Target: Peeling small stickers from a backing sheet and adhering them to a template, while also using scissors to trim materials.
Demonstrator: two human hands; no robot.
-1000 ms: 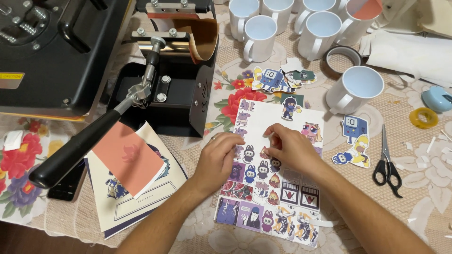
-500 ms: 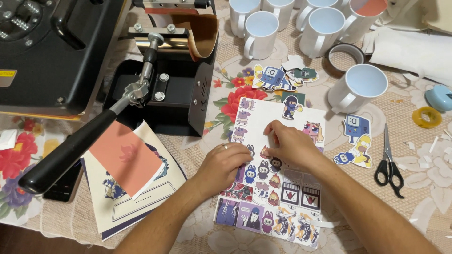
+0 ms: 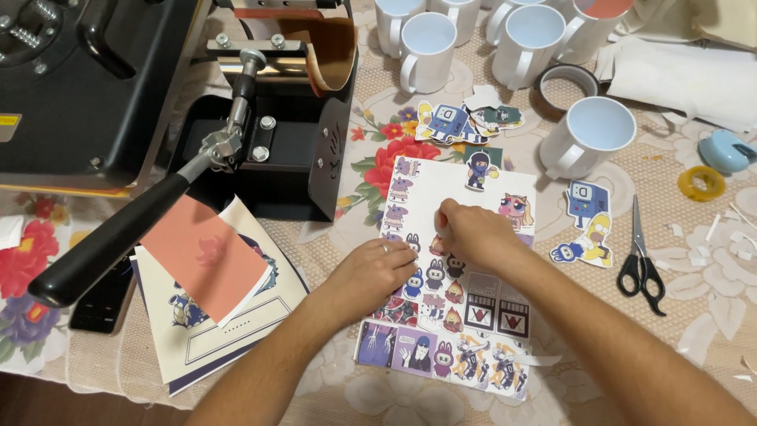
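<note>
A white sticker sheet (image 3: 418,189) printed with small cartoon figures lies on the lace-covered table in front of me. My left hand (image 3: 377,272) rests flat on its left-middle part, fingers curled, pressing it down. My right hand (image 3: 469,233) sits just above and to the right, its fingertips pinched at a small sticker near the sheet's middle. Whether the sticker is lifted off the sheet is hidden by my fingers.
A black mug heat press (image 3: 276,134) with a long handle (image 3: 118,237) stands at left, beside a stack of printed papers (image 3: 213,292). Several white mugs (image 3: 587,134) stand at the back. Scissors (image 3: 640,260), cut-out stickers (image 3: 587,229) and a yellow tape roll (image 3: 700,183) lie at right.
Both hands stay on the sticker sheet with only small finger shifts; my right hand has edged slightly up the sheet. The view has tilted a little.
</note>
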